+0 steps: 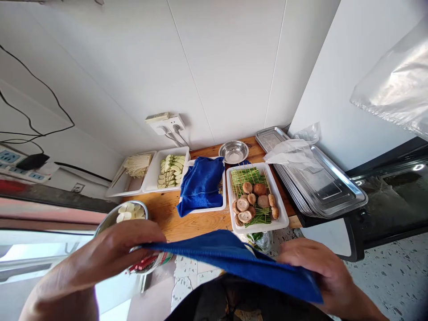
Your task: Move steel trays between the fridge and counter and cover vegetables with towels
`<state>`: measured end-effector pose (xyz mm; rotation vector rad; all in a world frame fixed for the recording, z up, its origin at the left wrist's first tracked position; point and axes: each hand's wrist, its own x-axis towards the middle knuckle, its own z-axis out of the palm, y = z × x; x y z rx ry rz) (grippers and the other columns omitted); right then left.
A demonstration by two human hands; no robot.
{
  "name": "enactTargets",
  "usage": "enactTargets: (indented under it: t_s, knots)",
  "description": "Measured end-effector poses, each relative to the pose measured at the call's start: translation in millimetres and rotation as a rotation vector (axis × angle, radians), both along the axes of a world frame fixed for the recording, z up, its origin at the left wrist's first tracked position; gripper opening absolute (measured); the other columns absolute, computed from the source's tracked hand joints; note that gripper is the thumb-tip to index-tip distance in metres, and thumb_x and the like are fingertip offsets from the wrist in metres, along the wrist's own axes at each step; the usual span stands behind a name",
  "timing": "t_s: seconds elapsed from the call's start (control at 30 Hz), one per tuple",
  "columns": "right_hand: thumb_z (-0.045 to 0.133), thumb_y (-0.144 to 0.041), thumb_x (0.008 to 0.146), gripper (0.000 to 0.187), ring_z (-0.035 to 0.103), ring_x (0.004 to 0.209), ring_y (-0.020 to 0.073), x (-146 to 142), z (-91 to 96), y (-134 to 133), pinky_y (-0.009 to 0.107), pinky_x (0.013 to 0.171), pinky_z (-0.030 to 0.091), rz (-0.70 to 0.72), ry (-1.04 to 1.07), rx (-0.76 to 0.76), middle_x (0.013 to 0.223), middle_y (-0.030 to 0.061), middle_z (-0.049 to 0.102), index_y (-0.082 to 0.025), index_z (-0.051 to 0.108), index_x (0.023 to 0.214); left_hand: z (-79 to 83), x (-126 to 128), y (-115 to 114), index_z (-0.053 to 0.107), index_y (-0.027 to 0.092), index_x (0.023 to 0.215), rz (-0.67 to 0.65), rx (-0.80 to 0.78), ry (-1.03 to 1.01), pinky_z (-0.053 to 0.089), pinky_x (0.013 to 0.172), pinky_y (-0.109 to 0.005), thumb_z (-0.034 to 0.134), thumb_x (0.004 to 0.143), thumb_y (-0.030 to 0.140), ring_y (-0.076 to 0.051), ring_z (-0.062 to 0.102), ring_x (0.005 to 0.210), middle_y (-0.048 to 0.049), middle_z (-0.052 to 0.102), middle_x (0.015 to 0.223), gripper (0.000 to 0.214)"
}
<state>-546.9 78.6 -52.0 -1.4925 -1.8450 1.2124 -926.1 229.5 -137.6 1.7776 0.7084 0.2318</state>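
1. Blue towel [217, 246], one: held up in the air between the two hands, in front of the wearer's body and on the near side of the surface [163, 218]. Long axis runs left to right, sloping down toward the right end.
2. Left hand [140, 236]: pinched on the towel's left end; nearest the steel bowl [145, 209] of white slices [125, 212].
3. Right hand [317, 263]: clamped on the towel's right end, lower than the left; the nearer of the two to the mushroom tray [283, 213]. Hands well apart, the towel spanning the gap.
4. Mushroom tray, white: just beyond the towel's upper edge in view; holds skewered mushrooms [245, 217] over green stalks [245, 176], uncovered. Height gap between towel and tray: cannot tell.
5. Second towel [203, 183], blue: draped over a white tray, left of the mushroom tray.
6. Tray of skewered green slices [172, 169]: farther left; beside it, a tray of pale strands [137, 165].
7. Metal basin [234, 154]: behind, toward the wall.
8. Stacked metal trays [334, 178]: at right, clear plastic bag [290, 154] on top.
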Motion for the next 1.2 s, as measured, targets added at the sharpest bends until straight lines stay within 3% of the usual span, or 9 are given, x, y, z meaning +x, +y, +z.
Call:
enactTargets:
  t_s: [0.1, 0.3, 0.43, 0.6, 0.7, 0.8, 0.97, 1.07, 1.2]
  knots:
    - [0.072, -0.036, 0.090, 0.008, 0.070, 0.070, 0.0193, 21.8, 22.1, -11.3, 0.026, 0.067, 0.057, -0.076, -0.073, -0.035, 0.075, 0.0032, 0.072, -0.029, 0.069, 0.094, -1.8, 6.4, -11.1, 0.077, 0.037, 0.110, -0.129, -0.026, -0.114, 0.057, 0.080, -0.023, 0.061, 0.090, 0.017, -0.018, 0.072, 0.083, -0.0003, 0.079, 0.089, 0.033]
    - [0.071, -0.038, 0.087, 0.012, 0.067, 0.059, 0.0194, 62.1, 18.6, -19.5, 0.026, 0.050, 0.053, -0.307, -0.164, -0.168, 0.075, 0.0045, 0.072, -0.030, 0.072, 0.095, -22.1, 55.7, -35.3, 0.080, 0.028, 0.096, 0.079, -0.349, -0.029, 0.056, 0.070, -0.028, 0.059, 0.095, 0.043, -0.021, 0.068, 0.075, -0.0084, 0.076, 0.084, 0.026]
    - [0.071, -0.043, 0.085, 0.023, 0.067, 0.067, 0.0182, 94.6, -30.0, 5.0, 0.024, 0.054, 0.053, -0.538, -0.246, -0.287, 0.080, 0.0033, 0.071, -0.024, 0.071, 0.097, -56.7, 94.9, -32.9, 0.079, 0.025, 0.098, 0.192, -0.333, -0.034, 0.053, 0.077, -0.029, 0.057, 0.095, 0.041, -0.021, 0.067, 0.081, -0.0073, 0.075, 0.088, 0.028]
    - [0.068, -0.029, 0.072, 0.016, 0.065, 0.071, 0.0189, 130.4, -121.5, 67.3, 0.028, 0.067, 0.051, -0.710, -0.329, -0.481, 0.075, 0.0022, 0.071, -0.020, 0.070, 0.085, -136.1, 146.7, -3.6, 0.073, 0.019, 0.083, 0.361, -0.295, 0.037, 0.045, 0.067, -0.026, 0.051, 0.095, 0.036, -0.016, 0.055, 0.065, -0.0011, 0.064, 0.067, 0.030]
    - [0.063, -0.019, 0.068, 0.012, 0.061, 0.068, 0.0162, 142.1, -162.1, 93.9, 0.027, 0.064, 0.046, -0.740, -0.334, -0.557, 0.072, 0.0011, 0.070, -0.019, 0.068, 0.079, -176.3, 175.8, 0.6, 0.072, 0.017, 0.090, 0.346, -0.355, 0.073, 0.047, 0.074, -0.029, 0.059, 0.091, 0.040, -0.019, 0.060, 0.073, -0.0049, 0.070, 0.083, 0.026]
    - [0.065, -0.022, 0.068, 0.011, 0.055, 0.061, 0.0139, 147.9, -180.5, 100.6, 0.026, 0.058, 0.040, -0.707, -0.319, -0.633, 0.066, -0.0009, 0.066, -0.018, 0.070, 0.077, -199.0, 201.0, -20.9, 0.072, 0.015, 0.111, 0.309, -0.355, 0.176, 0.048, 0.092, -0.038, 0.078, 0.080, 0.045, -0.029, 0.067, 0.095, -0.0127, 0.072, 0.104, 0.044]
    - [0.071, -0.047, 0.071, 0.031, 0.060, 0.070, 0.0167, 154.1, -177.2, 87.6, 0.027, 0.063, 0.042, -0.629, -0.284, -0.634, 0.074, 0.0020, 0.072, -0.018, 0.075, 0.081, -205.8, 231.2, -55.6, 0.073, 0.015, 0.097, 0.196, -0.193, 0.440, 0.044, 0.104, -0.045, 0.078, 0.085, 0.038, -0.037, 0.065, 0.115, -0.0163, 0.072, 0.104, 0.026]
    - [0.066, -0.055, 0.079, 0.038, 0.062, 0.072, 0.0189, 155.8, -167.1, 79.0, 0.029, 0.063, 0.045, -0.589, -0.361, -0.536, 0.078, 0.0019, 0.073, -0.020, 0.076, 0.087, -199.5, 238.6, -54.2, 0.074, 0.014, 0.098, -0.008, -0.097, 0.600, 0.045, 0.103, -0.044, 0.065, 0.095, 0.040, -0.035, 0.066, 0.115, -0.0165, 0.075, 0.108, 0.027]
    - [0.060, -0.058, 0.087, 0.041, 0.067, 0.074, 0.0217, 151.5, -148.4, 69.0, 0.032, 0.066, 0.052, -0.465, -0.458, -0.421, 0.084, 0.0031, 0.077, -0.022, 0.079, 0.097, -191.3, 240.9, -50.6, 0.069, 0.013, 0.118, -0.046, -0.055, 0.587, 0.047, 0.102, -0.041, 0.066, 0.094, 0.034, -0.032, 0.067, 0.116, -0.0146, 0.075, 0.115, 0.032]
